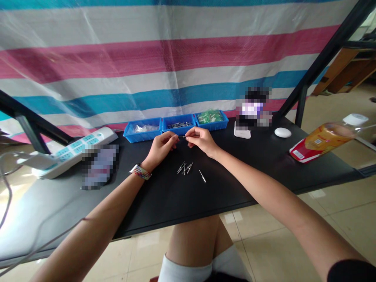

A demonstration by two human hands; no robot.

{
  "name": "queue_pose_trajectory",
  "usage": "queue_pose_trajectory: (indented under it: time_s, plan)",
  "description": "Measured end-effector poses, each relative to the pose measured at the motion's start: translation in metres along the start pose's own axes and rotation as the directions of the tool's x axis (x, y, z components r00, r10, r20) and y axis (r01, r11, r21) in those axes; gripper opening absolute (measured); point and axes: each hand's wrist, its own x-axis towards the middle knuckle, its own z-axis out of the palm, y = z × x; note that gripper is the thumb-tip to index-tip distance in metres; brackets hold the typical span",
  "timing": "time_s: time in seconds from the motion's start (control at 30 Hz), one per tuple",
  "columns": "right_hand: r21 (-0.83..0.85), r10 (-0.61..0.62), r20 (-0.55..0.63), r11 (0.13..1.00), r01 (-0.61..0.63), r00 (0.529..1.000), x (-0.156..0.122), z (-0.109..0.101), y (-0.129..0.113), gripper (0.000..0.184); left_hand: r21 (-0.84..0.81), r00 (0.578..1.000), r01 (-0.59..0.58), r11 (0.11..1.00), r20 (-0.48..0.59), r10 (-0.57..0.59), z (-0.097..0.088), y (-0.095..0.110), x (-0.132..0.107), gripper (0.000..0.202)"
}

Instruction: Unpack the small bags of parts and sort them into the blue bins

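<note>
A thin metal blind rivet (182, 136) spans the small gap between my two hands. My left hand (161, 148), with a patterned band at the wrist, pinches one end. At the other end, the fingertips of my right hand (203, 141) are closed on it. Most of the rivet is hidden by the fingers. Below my hands, several blind rivets (184, 168) lie in a loose group on the black table (164, 203). One separate rivet (202, 176) rests to their right.
Behind my hands stand three joined blue bins: clear plastic pieces (145, 128), metal rivets (178, 125), green-looking pieces (210, 116). A power strip (78, 150) and a blurred object (100, 167) are left. A white case (242, 131), a white mouse (282, 132) and a drink bottle (323, 139) are right.
</note>
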Motion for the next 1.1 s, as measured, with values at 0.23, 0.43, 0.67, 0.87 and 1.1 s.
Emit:
queue_pose_trajectory:
  time_s: [0.23, 0.43, 0.67, 0.87, 1.1]
  plan:
    - [0.017, 0.010, -0.003, 1.000, -0.010, 1.000, -0.001, 0.001, 0.001, 0.025, -0.002, 1.000, -0.010, 1.000, -0.006, 0.010, -0.001, -0.001, 0.000, 0.045]
    - [0.032, -0.031, -0.120, 0.999, 0.035, 0.992, 0.010, 0.005, -0.003, 0.024, -0.067, 1.000, 0.028, 0.997, 0.010, -0.027, -0.001, -0.001, 0.002, 0.047]
    - [-0.305, -0.173, -0.260, 0.948, 0.089, 0.950, 0.029, -0.009, -0.021, 0.015, -0.101, 0.999, 0.050, 0.994, 0.010, -0.050, -0.001, -0.001, 0.003, 0.039]
    - [-0.451, -0.077, 0.357, 0.859, 0.244, 0.931, -0.007, -0.010, -0.038, 0.012, -0.082, 0.999, 0.033, 0.996, 0.024, -0.031, 0.000, 0.000, 0.003, 0.036]
    - [-0.574, 0.026, 0.646, 0.676, 0.462, 0.763, -0.033, 0.018, -0.046, 0.015, -0.062, 1.000, 0.011, 0.998, 0.012, -0.011, 0.000, -0.001, 0.003, 0.032]
